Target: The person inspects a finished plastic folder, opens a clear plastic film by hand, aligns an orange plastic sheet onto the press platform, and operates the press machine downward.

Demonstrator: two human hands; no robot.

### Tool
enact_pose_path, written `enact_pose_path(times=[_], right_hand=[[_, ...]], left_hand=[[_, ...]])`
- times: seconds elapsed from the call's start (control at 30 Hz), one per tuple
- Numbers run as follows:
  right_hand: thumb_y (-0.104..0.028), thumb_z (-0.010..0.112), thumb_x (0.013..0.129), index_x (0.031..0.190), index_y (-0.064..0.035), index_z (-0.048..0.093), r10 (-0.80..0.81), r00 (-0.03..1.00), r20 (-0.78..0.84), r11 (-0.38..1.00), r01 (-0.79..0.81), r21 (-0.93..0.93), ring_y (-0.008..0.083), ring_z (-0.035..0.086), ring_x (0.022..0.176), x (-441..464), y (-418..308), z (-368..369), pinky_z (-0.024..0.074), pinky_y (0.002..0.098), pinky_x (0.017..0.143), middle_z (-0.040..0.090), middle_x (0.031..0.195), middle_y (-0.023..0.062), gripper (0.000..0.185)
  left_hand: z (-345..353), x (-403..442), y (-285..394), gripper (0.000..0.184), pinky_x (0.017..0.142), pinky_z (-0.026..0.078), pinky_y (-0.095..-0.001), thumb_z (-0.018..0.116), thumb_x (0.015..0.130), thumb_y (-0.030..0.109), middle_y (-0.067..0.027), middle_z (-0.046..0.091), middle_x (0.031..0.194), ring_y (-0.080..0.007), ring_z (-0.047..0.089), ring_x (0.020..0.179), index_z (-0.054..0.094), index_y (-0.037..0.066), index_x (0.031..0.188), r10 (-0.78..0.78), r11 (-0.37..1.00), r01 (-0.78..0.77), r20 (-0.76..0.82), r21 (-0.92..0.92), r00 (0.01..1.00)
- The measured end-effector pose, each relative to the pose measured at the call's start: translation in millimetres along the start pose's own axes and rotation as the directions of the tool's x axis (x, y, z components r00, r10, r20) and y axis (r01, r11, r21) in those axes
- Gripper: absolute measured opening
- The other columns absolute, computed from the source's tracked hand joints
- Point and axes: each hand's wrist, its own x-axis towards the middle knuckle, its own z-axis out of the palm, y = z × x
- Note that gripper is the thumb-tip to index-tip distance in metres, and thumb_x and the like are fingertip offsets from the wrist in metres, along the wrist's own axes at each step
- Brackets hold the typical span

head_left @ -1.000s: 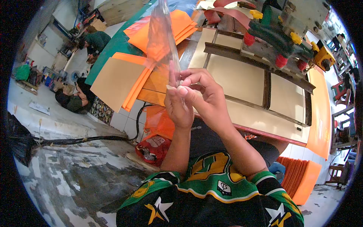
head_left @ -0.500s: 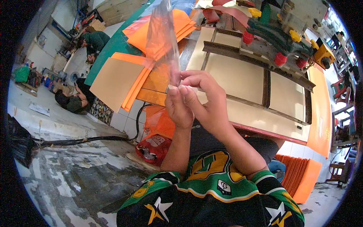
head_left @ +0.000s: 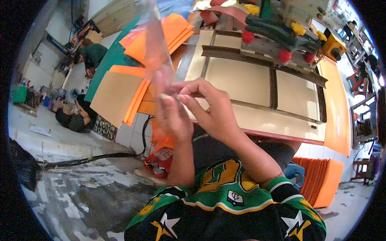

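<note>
Upright in front of me stands a thin, clear plastic sheet (head_left: 155, 42), its upper part blurred. My left hand (head_left: 173, 118) is closed on its lower end, thumb pressed against it and fingers partly behind it. Beside it, my right hand (head_left: 211, 107) pinches thumb to index finger at the sheet's bottom edge, close to the left thumb. Seen through and behind the plastic are folded orange sheets (head_left: 177, 30). A tan and orange stack of folded pieces (head_left: 116, 94) lies just left of my hands.
A metal frame (head_left: 274, 90) lies on a cream board (head_left: 237, 76) to the right, under a machine with red and yellow knobs (head_left: 284, 55). An orange stack (head_left: 315, 180) stands at lower right. A black cable (head_left: 100, 156) crosses the left side. Two people sit at far left.
Both hands and the plastic sheet sit slightly further left in view, and the whole scene has shifted left. My left hand is now blurred, its fingers raised higher along the sheet.
</note>
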Motion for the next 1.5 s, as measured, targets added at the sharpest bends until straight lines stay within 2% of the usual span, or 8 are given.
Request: enact_pose_path(times=[0.3,0.63,0.67,0.7,0.73,0.87,1.2,1.5], right_hand=[[0.004,0.058,0.096,0.098,0.0007,0.055,0.061,0.997,-0.038,0.996,-0.059,0.066,0.0256,0.074,0.106,-28.9,-30.0,-41.3,0.0598,0.0391,0.088,0.073,0.114,0.0208,0.005],[-0.011,0.068,0.091,0.084,-0.0031,0.042,0.214,0.943,-0.254,0.952,-0.142,0.272,0.0333,0.076,0.073,-151.0,-82.7,-150.4,0.0632,0.0358,0.060,0.058,0.126,0.0456,0.028],[-0.012,0.069,0.090,0.083,-0.0036,0.041,0.249,0.911,-0.329,0.951,-0.165,0.263,0.0321,0.076,0.070,-165.6,-81.6,-163.9,0.0622,0.0348,0.057,0.060,0.124,0.0448,0.031],[-0.010,0.068,0.089,0.083,-0.0039,0.041,0.280,0.891,-0.358,0.949,-0.200,0.245,0.0314,0.075,0.068,-177.0,-79.6,-182.0,0.0613,0.0338,0.053,0.061,0.123,0.0436,0.029],[-0.008,0.066,0.089,0.084,-0.0039,0.041,0.306,0.872,-0.383,0.943,-0.222,0.247,0.0307,0.075,0.067,-186.4,-80.5,-198.7,0.0612,0.0337,0.052,0.061,0.124,0.0430,0.026],[-0.014,0.065,0.086,0.081,-0.0032,0.044,0.326,0.782,-0.531,0.945,-0.253,0.207,0.0287,0.074,0.063,-201.2,-86.0,-243.0,0.0613,0.0329,0.049,0.066,0.116,0.0386,0.024],[-0.007,0.057,0.091,0.087,-0.0044,0.045,0.285,0.661,-0.695,0.945,-0.316,0.087,0.0143,0.063,0.051,-216.8,-114.1,-290.7,0.0558,0.0296,0.043,0.069,0.108,0.0350,0.013],[-0.011,0.061,0.093,0.090,-0.0073,0.048,0.465,0.374,-0.803,0.752,-0.645,0.135,0.0093,0.051,0.045,-213.9,-132.3,-320.5,0.0531,0.0293,0.043,0.073,0.087,0.0183,0.014]], left_hand=[[-66.3,108.7,125.1,0.055,0.125,0.029,-0.0508,0.045,0.110,0.029,-0.0144,0.045,0.159,-0.0306,0.038,0.150,0.036,0.002,0.156,0.139,0.989,-0.114,-0.304,0.098,0.943],[-213.6,296.5,157.2,0.054,0.127,0.025,-0.0438,0.035,0.106,0.003,-0.0202,0.034,0.164,-0.0313,0.034,0.151,0.024,-0.011,0.157,0.366,0.600,-0.417,0.229,0.683,0.902],[-249.2,340.4,164.1,0.053,0.127,0.027,-0.0440,0.037,0.107,0.004,-0.0210,0.037,0.162,-0.0324,0.036,0.151,0.026,-0.010,0.157,0.207,0.972,-0.230,0.291,0.046,0.934],[-263.0,366.6,163.0,0.051,0.126,0.028,-0.0442,0.039,0.108,0.006,-0.0218,0.040,0.159,-0.0334,0.037,0.150,0.029,-0.009,0.156,0.121,0.799,0.171,0.432,-0.577,0.894],[-243.1,371.7,157.1,0.051,0.126,0.028,-0.0442,0.039,0.108,0.006,-0.0218,0.040,0.159,-0.0334,0.037,0.150,0.029,-0.009,0.156,0.117,0.793,0.180,0.436,-0.582,0.892],[-144.6,385.5,135.8,0.039,0.110,0.046,-0.0400,0.051,0.107,0.012,-0.0177,0.058,0.142,-0.0283,0.056,0.130,0.051,-0.003,0.143,0.247,0.965,-0.251,-0.052,-0.081,0.967],[-146.9,391.9,-50.5,0.047,0.108,0.043,-0.0317,0.056,0.108,0.030,-0.0081,0.060,0.144,-0.0196,0.057,0.128,0.056,0.002,0.146,-0.282,0.455,-0.264,0.419,0.850,0.863],[-116.4,295.6,-91.9,0.063,0.120,0.033,-0.0379,0.060,0.105,0.036,-0.0101,0.044,0.160,-0.0235,0.041,0.147,0.040,0.007,0.157,-0.438,0.610,-0.169,0.507,0.774,0.743]])
